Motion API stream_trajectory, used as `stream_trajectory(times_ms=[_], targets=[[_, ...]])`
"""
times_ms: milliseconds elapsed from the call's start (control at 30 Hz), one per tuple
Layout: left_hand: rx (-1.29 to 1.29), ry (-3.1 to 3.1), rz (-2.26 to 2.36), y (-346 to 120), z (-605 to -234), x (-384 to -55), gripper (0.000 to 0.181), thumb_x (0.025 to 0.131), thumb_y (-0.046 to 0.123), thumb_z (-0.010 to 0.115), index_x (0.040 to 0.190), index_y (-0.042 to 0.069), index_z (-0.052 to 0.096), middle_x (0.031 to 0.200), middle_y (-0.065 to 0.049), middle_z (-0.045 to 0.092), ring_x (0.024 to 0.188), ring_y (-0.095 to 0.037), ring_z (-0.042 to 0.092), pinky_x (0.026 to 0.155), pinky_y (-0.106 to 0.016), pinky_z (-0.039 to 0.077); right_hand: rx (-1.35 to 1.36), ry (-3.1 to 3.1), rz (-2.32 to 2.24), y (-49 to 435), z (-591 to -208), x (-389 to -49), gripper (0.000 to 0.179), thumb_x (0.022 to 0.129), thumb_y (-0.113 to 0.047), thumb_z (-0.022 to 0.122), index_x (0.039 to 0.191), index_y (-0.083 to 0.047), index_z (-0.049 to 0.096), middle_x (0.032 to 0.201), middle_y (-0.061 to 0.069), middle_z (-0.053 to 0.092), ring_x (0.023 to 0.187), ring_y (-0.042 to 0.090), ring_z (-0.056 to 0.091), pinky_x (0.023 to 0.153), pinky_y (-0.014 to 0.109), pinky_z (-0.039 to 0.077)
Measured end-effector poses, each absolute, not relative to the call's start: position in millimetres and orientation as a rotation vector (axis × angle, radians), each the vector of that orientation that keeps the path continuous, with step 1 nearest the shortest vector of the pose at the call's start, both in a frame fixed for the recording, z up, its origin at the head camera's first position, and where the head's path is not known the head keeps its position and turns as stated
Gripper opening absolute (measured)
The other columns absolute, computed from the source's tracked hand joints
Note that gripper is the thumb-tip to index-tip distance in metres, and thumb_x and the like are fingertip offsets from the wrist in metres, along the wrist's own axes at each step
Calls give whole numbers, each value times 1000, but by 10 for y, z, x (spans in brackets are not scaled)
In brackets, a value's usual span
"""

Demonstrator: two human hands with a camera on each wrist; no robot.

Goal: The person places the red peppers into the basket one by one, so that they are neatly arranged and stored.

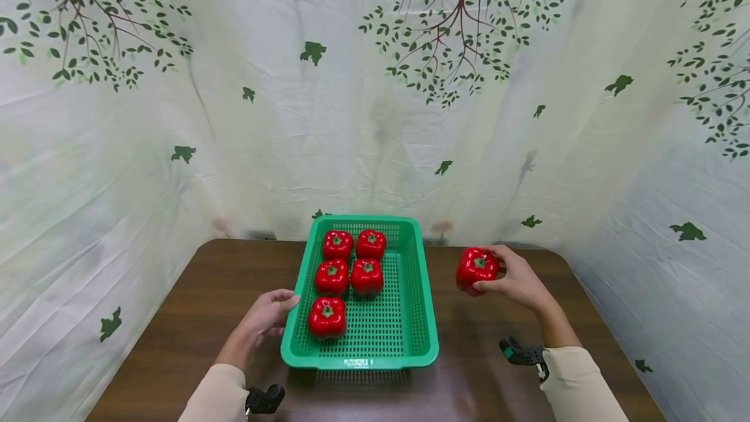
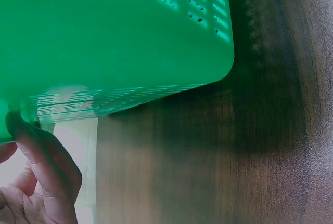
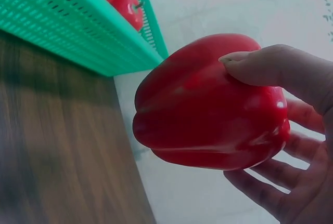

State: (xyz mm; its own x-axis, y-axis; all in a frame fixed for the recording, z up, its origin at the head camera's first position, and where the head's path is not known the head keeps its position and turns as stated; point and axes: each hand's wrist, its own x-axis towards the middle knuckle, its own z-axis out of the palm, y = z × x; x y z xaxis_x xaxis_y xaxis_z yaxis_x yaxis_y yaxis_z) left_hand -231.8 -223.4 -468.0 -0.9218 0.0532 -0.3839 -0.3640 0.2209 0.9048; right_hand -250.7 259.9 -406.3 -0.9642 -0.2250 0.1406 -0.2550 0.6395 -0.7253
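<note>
My right hand (image 1: 518,279) holds a red bell pepper (image 1: 477,270) above the table, right of the green basket (image 1: 430,324). In the right wrist view the thumb presses one side of the pepper (image 3: 208,104) and the fingers curl round behind it. My left hand (image 1: 271,313) grips the basket's left rim, thumb over the edge; in the left wrist view its fingers (image 2: 49,167) bend up at the rim. Several red peppers (image 1: 328,318) sit in the basket, in two columns on its left and middle, green stems up.
The basket stands on a brown wooden table (image 1: 234,279). Its right side shows bare perforated floor. Behind the table's far edge hangs a pale cloth (image 1: 375,148) printed with branches and leaves. Dark straps (image 1: 521,351) circle both wrists.
</note>
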Motion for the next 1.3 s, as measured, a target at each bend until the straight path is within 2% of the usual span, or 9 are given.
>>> stream_trajectory(times_ms=[433,800,1300], targets=[[-293,2179,1744,-2246,-4674,-2314,43,99,28,55,128,-3,47,98,-9,66,80,-21,66,71,-35,55,509,-2788,1257,2397,-3969,-2590,67,75,-17,83,131,-4,50,126,16,52,111,37,52,81,45,55],[-268,2161,1763,-2257,-4675,-2315,44,99,26,54,129,-5,45,95,-7,67,80,-21,67,69,-35,55,640,-2801,1255,2160,-3897,-2637,65,76,-17,82,131,-1,51,125,18,54,109,36,54,81,45,55],[-284,2152,1769,-2255,-4671,-2316,42,99,26,55,127,-4,47,96,-9,68,79,-21,67,69,-35,56,760,-2753,1441,1779,-3993,-2721,67,75,-12,81,134,-3,50,128,16,53,115,37,52,85,45,54]])
